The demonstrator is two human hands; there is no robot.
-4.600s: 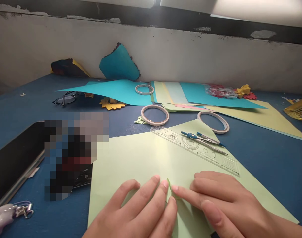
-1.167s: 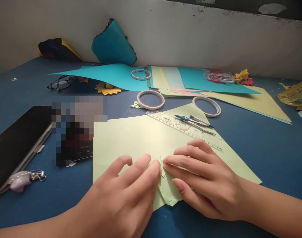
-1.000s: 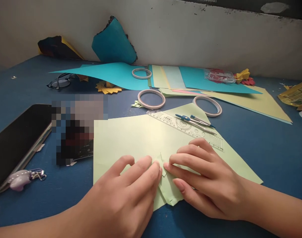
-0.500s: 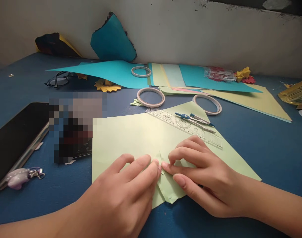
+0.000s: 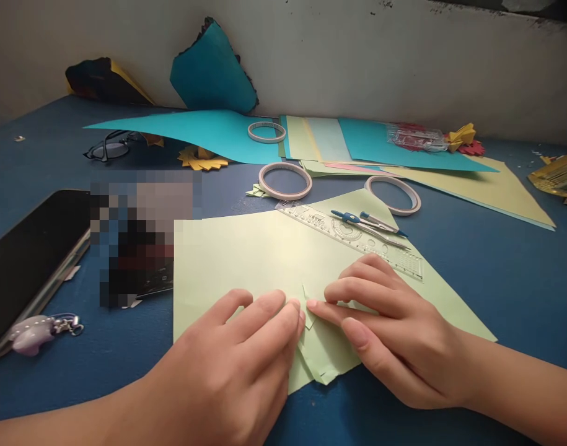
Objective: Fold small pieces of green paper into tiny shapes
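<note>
My left hand (image 5: 239,350) rests on a light green paper sheet (image 5: 232,254), its fingertips pressed at the left edge of a small folded green paper strip (image 5: 310,319). Its fingers are closed together, and the thumb is mostly hidden beneath. On the other side, my right hand (image 5: 399,328) lays its stretched index fingertip on the strip's right edge, its thumb apart from the fingers. Beyond the right hand, a clear ruler (image 5: 318,226) and a blue-and-silver compass (image 5: 357,223) lie on the sheet.
Tape rolls (image 5: 285,181) and a stack of coloured paper (image 5: 367,139) lie farther back. At left are a phone (image 5: 36,260) with a charm (image 5: 32,334), and glasses (image 5: 109,148). Yellow paper flowers (image 5: 202,158) sit beneath a blue sheet (image 5: 185,130). A wall stands behind.
My right hand has shifted slightly right, its index fingertip sliding a little away from the left fingertips. More of the small folded strip shows between them. My left hand stays nearly in place.
</note>
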